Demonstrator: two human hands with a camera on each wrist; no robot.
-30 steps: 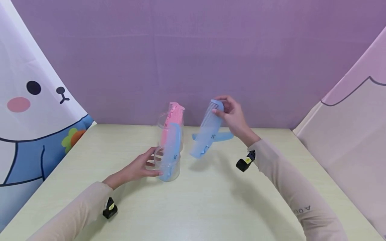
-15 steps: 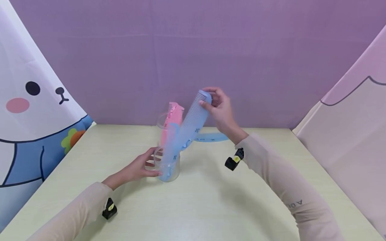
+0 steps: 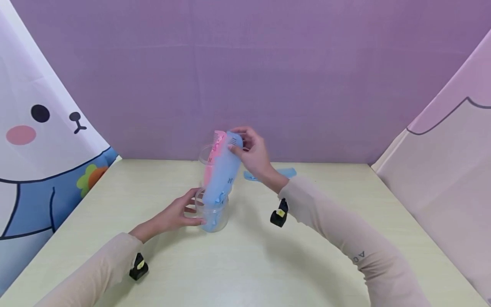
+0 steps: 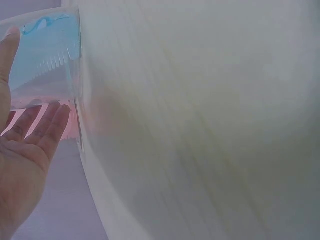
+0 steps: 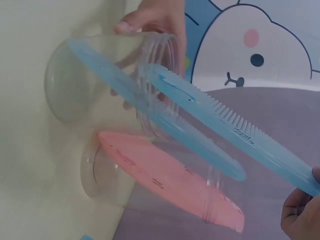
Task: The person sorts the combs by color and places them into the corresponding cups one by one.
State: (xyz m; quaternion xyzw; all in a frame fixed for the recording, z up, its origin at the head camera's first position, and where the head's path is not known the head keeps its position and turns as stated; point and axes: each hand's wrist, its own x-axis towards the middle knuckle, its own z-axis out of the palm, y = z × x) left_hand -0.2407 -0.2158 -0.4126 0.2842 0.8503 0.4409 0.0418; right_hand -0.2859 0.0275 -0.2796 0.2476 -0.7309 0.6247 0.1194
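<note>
My left hand (image 3: 174,215) grips the side of a clear plastic jar (image 3: 222,222), thumb in front and fingers behind. A blue comb (image 5: 200,150) leans inside this jar. My right hand (image 3: 256,155) pinches the upper end of another blue comb (image 3: 224,170), which slants down to the left. In the right wrist view, the lower end of that held comb overlaps the jar's threaded mouth. Behind stands a second clear jar (image 5: 90,172) with pink comb (image 5: 165,175) sticking out of its top; in the head view the held comb partly covers it.
One more blue comb (image 3: 287,172) lies on the pale table (image 3: 245,264) toward the back, right of the jars. A purple cloth (image 3: 307,76) hangs behind the table. Printed cartoon cloths (image 3: 50,145) flank it on both sides.
My right hand has carried its blue comb leftward from above the table, up and then down to the front jar's mouth. My left hand has stayed on the jar.
</note>
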